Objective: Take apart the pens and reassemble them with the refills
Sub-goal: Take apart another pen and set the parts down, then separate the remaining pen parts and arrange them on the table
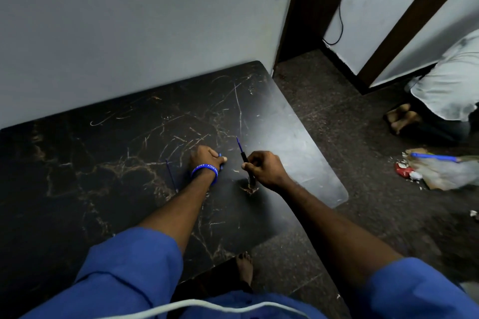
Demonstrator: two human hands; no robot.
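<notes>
My right hand (263, 168) grips a dark pen barrel (245, 158) over the black marble table (129, 142). A thin blue refill (238, 143) sticks out of the barrel's far end, pointing away from me. My left hand (206, 156), with a blue wristband, rests on the table and pinches a small blue pen part (220, 155); most of that part is hidden by the fingers. A second thin blue refill (171, 175) lies loose on the table just left of my left wrist.
The table stands against a white wall (129, 21); its right edge drops to a dark speckled floor (324, 116). Litter and a blue-handled broom (435, 156) lie on the floor at right. Another person (451, 85) crouches at far right. My foot (245, 267) shows below the table.
</notes>
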